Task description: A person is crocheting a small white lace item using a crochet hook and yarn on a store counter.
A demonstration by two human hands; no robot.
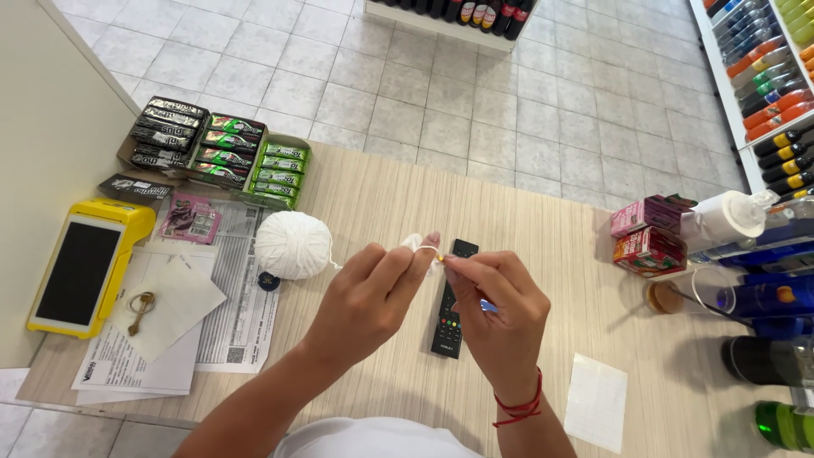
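Fingertips of two hands meeting over a small white piece of yarn work, above a wooden counter.

The left hand (pixel 373 293) pinches a little white yarn piece (pixel 414 243) between thumb and forefinger, closed on it; the right hand (pixel 500 309), wearing a red thread bracelet (pixel 521 407), holds its fingertips together on a thin hook (pixel 441 257) with a yellowish tip, touching the piece. A strand runs left from the piece to a white yarn ball (pixel 293 244) resting near on the counter (pixel 526 212). It looks like an early stitch being worked — the piece is tiny. The next move likely calls for steady tension on the strand and a fine, exact turn of the tip. Under the hands lies a black remote control (pixel 449 326) — farther left, papers (pixel 229 314), a key (pixel 140 309), a yellow payment terminal (pixel 80 267) and boxes of gum (pixel 225 153).
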